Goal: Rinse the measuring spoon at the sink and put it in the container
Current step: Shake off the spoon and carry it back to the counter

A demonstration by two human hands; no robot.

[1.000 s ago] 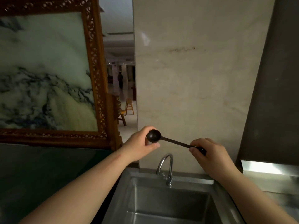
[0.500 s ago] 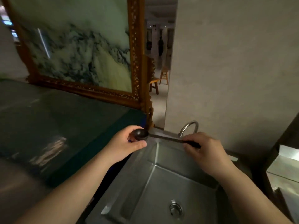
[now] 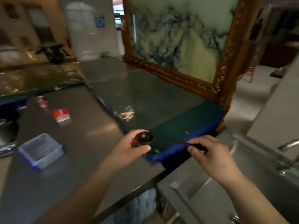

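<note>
Grey counter point(image 3: 77, 143) below; measuring spoon point(image 3: 145, 137) bowl pinched by left fingers point(image 3: 142, 147), handle by right fingers point(image 3: 196, 141)

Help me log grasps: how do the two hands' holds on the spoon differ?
The left hand cups the spoon's round bowl with curled fingers; the right hand pinches the thin handle end. The left hand is over the counter, the right nearer the sink. Both are bare and keep the spoon roughly level.
</note>
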